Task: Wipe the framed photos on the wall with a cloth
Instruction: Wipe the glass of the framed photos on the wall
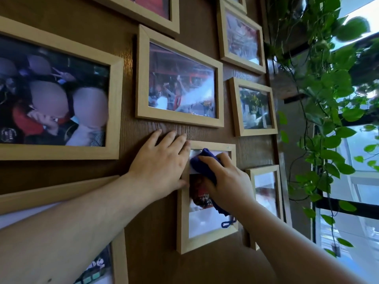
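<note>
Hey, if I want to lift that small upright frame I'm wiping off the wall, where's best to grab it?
Probably by its two long side rails, coming straight at it from the front. The small upright frame is tall and narrow, so both rails are within one span. The left hand already rests at its left rail; the right hand would have to drop the blue cloth.

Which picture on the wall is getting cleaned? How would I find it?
Look at the brown wooden wall covered in light wood frames. Under the middle landscape photo hangs an upright frame. It is the only one with a blue cloth pressed on its glass by the right hand.
</note>
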Tool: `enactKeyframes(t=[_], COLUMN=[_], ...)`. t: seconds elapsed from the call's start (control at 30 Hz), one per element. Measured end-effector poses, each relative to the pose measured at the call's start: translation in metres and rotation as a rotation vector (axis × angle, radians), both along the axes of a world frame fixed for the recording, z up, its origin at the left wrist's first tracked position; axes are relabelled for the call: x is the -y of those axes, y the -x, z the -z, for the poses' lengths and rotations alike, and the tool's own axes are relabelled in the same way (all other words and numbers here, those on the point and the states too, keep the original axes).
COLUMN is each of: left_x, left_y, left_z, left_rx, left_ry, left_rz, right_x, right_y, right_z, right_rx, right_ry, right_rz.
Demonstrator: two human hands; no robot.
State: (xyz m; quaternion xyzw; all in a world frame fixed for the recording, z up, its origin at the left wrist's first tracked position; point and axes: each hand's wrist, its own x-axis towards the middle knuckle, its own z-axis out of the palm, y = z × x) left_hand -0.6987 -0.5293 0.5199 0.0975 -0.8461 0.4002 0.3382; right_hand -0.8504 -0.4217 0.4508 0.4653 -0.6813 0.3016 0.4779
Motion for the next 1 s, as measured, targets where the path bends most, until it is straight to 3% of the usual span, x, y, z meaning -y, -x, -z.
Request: enactKeyframes(t=[0.3, 0.63, 0.87, 1.0], left_x=[-0.005, -0.006, -0.004, -0.004], left_y=[0.001, 0.005, 0.005, 0.005], left_z=[0.002, 0.005, 0.005, 0.006], left_rx=[-0.005, -0.037, -0.036, -0.04], left_ry=[-0.005, 0.008, 0.026, 0.022], left_rz=[-0.027, -0.047, -0.057, -0.062], right_x=[-0.023, 0.005, -0.016, -0.006], right_y=[0.046, -0.003, 0.038, 0.025], right_z=[0.015, 0.007, 0.036, 0.038], right_rx=[0.198, 0.047, 0.28, 0.305], right_ry=[-0.015, -0.012, 0.022, 0.065], right_rz=[0.167, -0.062, 0.132, 0.035])
